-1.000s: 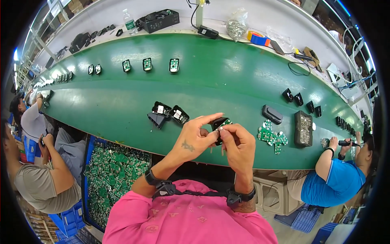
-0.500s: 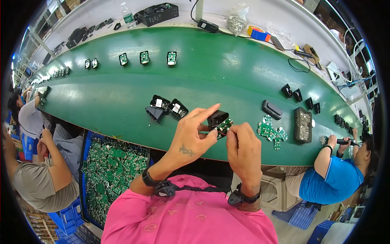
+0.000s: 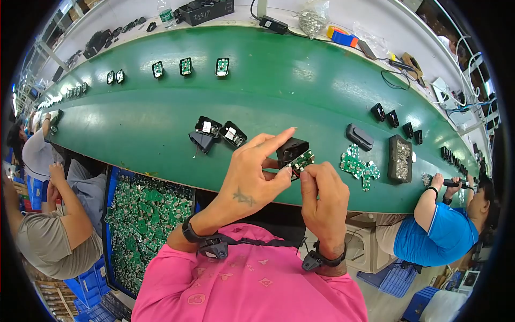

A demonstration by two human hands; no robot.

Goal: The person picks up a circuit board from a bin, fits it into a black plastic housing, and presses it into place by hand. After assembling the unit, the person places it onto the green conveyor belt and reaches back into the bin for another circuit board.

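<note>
My left hand [image 3: 252,177] is closed around a black plastic housing [image 3: 293,148], its index finger stretched along the top and its thumb at the lower edge. A green circuit board [image 3: 304,160] sits tilted at the housing's open side, with a bit of red wire beside it. The thumb and fingers of my right hand [image 3: 325,193] are pinched together at the board's lower right corner; the exact contact is hidden by the fingers. Just beyond my left hand lie several black housings [image 3: 233,133] with white labels. Right of my hands is a pile of loose green boards [image 3: 358,165].
A black case [image 3: 359,137] and a tray of small metal parts [image 3: 400,159] lie to the right. More board-filled housings [image 3: 222,66] stand along the green bench [image 3: 284,102]. A blue-edged bin of boards [image 3: 150,225] is below left. Co-workers sit on both sides.
The view has shifted slightly, so the bench things appear higher. The circuit board is turned a little and shows more of its face at the housing's opening. Both hands keep their grip.
</note>
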